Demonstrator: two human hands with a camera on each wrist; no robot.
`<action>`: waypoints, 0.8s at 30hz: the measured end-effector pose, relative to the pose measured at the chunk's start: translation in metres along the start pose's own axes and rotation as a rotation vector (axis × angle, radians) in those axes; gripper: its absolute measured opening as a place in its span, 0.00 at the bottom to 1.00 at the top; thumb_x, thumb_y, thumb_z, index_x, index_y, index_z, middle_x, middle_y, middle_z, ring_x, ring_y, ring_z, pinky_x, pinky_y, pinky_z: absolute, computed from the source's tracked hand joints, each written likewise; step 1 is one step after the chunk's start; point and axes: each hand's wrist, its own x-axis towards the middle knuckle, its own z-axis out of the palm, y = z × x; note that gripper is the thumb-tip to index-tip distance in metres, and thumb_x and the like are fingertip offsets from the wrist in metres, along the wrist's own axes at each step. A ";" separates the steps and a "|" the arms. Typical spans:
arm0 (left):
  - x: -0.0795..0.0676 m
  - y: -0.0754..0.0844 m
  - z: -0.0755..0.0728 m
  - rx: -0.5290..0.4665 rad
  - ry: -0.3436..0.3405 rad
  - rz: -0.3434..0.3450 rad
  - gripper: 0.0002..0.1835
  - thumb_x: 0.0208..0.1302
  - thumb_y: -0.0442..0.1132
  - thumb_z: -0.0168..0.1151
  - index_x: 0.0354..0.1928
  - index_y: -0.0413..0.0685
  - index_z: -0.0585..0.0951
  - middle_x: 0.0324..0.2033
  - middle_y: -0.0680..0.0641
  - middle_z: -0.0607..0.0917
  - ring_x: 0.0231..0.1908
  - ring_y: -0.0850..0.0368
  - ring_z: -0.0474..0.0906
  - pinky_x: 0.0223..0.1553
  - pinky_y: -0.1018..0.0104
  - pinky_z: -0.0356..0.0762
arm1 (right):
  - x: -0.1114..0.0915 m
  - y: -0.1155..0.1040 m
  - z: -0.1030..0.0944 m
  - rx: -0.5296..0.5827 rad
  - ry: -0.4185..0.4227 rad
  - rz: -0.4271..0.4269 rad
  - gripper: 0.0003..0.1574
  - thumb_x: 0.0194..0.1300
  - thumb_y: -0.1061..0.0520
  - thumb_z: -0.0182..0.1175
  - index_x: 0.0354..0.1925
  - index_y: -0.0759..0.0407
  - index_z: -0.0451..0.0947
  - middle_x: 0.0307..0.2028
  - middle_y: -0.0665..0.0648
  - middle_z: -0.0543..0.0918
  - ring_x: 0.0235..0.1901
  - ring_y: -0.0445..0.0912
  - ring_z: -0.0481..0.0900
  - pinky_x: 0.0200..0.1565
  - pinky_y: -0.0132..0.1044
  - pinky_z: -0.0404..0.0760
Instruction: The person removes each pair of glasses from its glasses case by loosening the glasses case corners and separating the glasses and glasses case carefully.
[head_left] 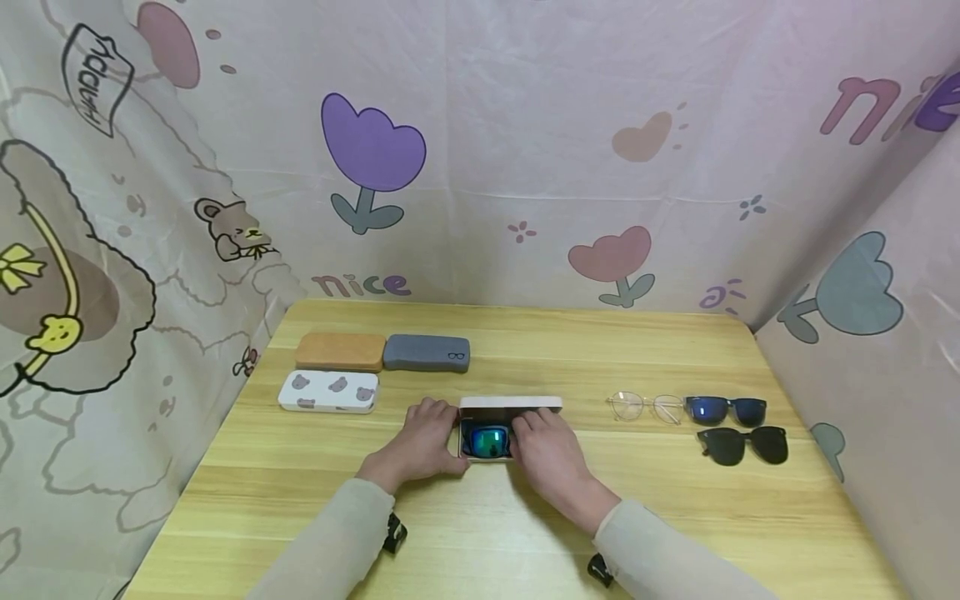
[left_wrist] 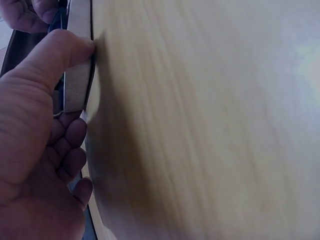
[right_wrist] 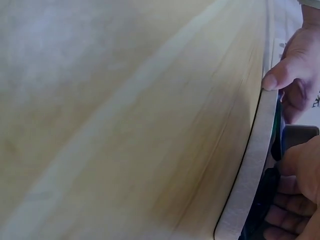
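Observation:
An open white glasses case point(head_left: 512, 402) with a dark inside lies mid-table, its lid raised at the back. Sunglasses with blue-green mirrored lenses point(head_left: 490, 442) sit inside it. My left hand point(head_left: 420, 446) grips the case's left end; in the left wrist view the thumb presses the front wall point(left_wrist: 77, 85) and the fingers curl at the end. My right hand point(head_left: 551, 454) reaches into the case's right half and covers that side of the sunglasses. In the right wrist view, its curled fingers point(right_wrist: 290, 205) hold the dark frame of the sunglasses.
At the back left lie an orange case point(head_left: 341, 352), a grey-blue case point(head_left: 427, 353) and a white bear-print case point(head_left: 328, 392). On the right lie clear glasses point(head_left: 628, 406), blue-lensed sunglasses point(head_left: 707, 410) and black sunglasses point(head_left: 726, 447). A printed curtain point(head_left: 480, 150) hangs behind the table.

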 end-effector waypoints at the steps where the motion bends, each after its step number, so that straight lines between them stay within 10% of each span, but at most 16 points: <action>1: 0.000 0.000 0.000 0.000 -0.001 0.001 0.42 0.51 0.59 0.77 0.60 0.36 0.78 0.53 0.44 0.81 0.58 0.44 0.69 0.70 0.42 0.62 | 0.000 0.000 0.000 0.000 -0.004 0.003 0.10 0.63 0.55 0.73 0.35 0.60 0.84 0.31 0.53 0.85 0.36 0.49 0.80 0.44 0.40 0.79; 24: 0.001 0.000 -0.002 -0.012 -0.016 -0.002 0.42 0.51 0.59 0.78 0.60 0.37 0.78 0.54 0.45 0.81 0.59 0.44 0.69 0.70 0.43 0.61 | 0.003 -0.005 -0.011 0.009 -0.008 0.002 0.07 0.58 0.60 0.73 0.34 0.59 0.84 0.30 0.52 0.85 0.34 0.48 0.79 0.39 0.38 0.81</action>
